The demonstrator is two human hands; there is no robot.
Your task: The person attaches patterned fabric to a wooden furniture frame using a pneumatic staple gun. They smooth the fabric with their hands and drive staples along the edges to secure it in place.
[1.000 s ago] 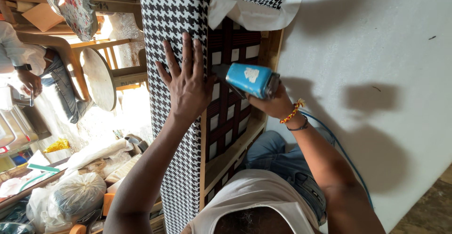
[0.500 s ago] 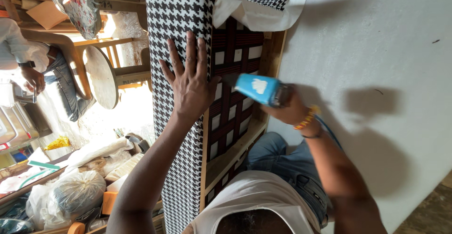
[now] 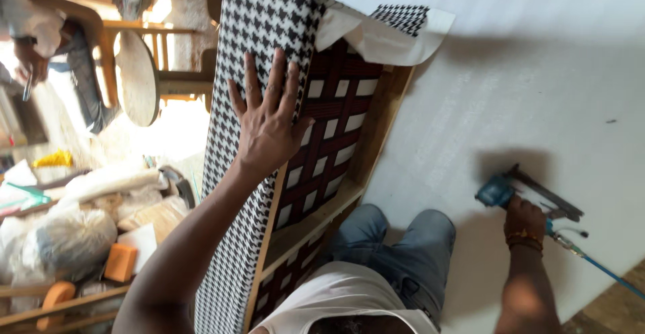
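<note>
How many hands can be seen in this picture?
3, perhaps more hidden. The left hand lies flat on the checked fabric; the right hand holds the blue stapler; another person's hand is far left.

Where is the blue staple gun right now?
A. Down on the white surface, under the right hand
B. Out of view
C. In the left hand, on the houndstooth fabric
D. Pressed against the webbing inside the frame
A: the right hand holds the blue staple gun down on the white surface, away from the frame.

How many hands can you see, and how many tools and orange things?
Hands of the person: 2, left hand on the houndstooth fabric, right hand on the blue staple gun
Other people's hands: 1
Staple guns: 1
Orange foam blocks: 2
Total: 6
</note>
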